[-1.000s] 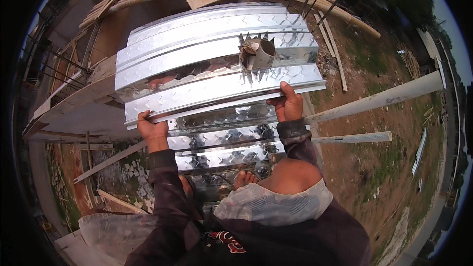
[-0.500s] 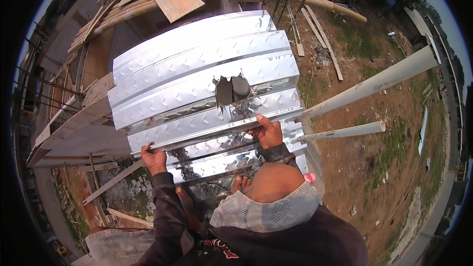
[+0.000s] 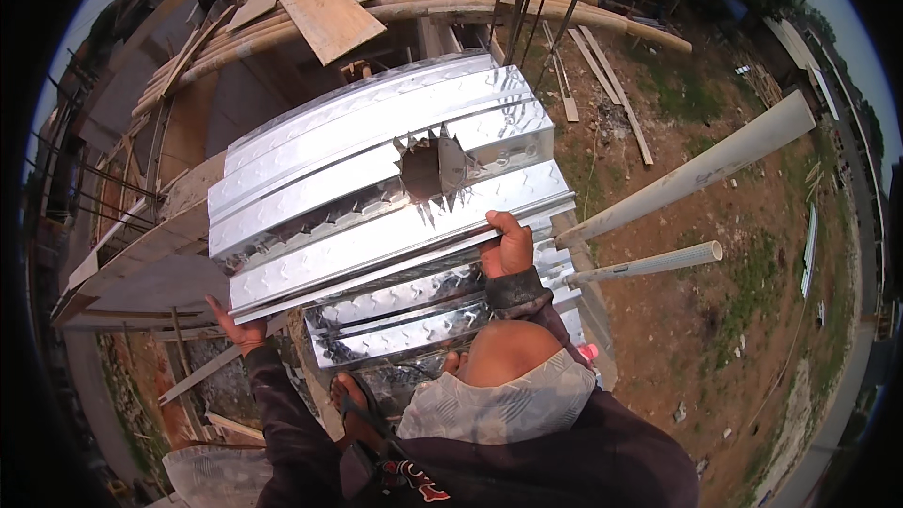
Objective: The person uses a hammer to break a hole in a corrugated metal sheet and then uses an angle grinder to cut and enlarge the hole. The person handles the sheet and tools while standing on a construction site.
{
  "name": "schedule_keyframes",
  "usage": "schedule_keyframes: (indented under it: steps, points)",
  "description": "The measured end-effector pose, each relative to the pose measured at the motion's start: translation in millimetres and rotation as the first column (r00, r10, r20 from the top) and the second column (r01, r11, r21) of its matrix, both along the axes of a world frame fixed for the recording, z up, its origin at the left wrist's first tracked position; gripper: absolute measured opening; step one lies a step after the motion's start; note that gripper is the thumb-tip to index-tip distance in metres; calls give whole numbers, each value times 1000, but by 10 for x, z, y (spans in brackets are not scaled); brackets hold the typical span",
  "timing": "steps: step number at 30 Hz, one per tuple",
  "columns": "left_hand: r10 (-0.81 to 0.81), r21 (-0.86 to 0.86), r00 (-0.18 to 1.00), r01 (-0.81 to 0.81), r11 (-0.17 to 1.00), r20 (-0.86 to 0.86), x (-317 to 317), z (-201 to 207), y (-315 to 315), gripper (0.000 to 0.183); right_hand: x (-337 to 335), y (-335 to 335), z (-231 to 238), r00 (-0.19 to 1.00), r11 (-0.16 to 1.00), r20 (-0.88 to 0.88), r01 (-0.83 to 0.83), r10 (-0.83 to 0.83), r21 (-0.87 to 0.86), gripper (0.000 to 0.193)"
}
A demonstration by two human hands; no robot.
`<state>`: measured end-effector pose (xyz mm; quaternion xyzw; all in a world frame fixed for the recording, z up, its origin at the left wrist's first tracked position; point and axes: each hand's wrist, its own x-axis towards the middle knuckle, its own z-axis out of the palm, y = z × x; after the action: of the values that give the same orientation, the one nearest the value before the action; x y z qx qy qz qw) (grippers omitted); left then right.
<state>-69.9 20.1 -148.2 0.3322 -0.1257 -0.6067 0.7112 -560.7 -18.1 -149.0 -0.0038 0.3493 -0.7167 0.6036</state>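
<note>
A shiny corrugated metal decking sheet [image 3: 376,251] lies in front of me, its near edge raised and tilted over other metal sheeting. A jagged hole [image 3: 420,174] with bent metal teeth is cut through it. My right hand [image 3: 508,246] grips the near edge towards its right end, thumb on top and the other fingers mostly hidden. At the near left corner, my left hand [image 3: 244,328] has its fingers stretched apart against the sheet's end; part of it is hidden behind the metal. Below the raised edge, a lower ribbed metal sheet [image 3: 404,337] shows by my feet.
Two pale pipes, a thick one [image 3: 696,165] and a thinner one [image 3: 649,262], slant out to the right. Upright steel bars [image 3: 532,0] and wooden boards [image 3: 324,14] stand at the far side. Dirt ground lies lower on the right. My sandalled foot [image 3: 359,406] is near the lower sheet.
The sheet's near edge has lifted and its left end has swung towards me. My left hand has slid left and down to the corner, its fingers opening. The right hand keeps its grip.
</note>
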Motion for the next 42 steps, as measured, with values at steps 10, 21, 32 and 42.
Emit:
schedule_keyframes:
  steps: [10,21,32,42]
  points:
    - [-410,309,726,279,909,552,201,929,-1303,51,20,-344,175,999,999,10,-30,30,-32,5]
    - [-73,145,755,-29,989,652,304,779,-1664,42,-82,-360,278,976,970,-71,-215,208,-115,13]
    - [219,-56,804,-227,972,552,555,479,-1082,53,93,169,495,972,943,-130,-224,197,-245,33]
    - [282,-13,823,-317,948,493,879,203,-1232,44,-51,-502,534,908,890,-313,-366,278,-273,38]
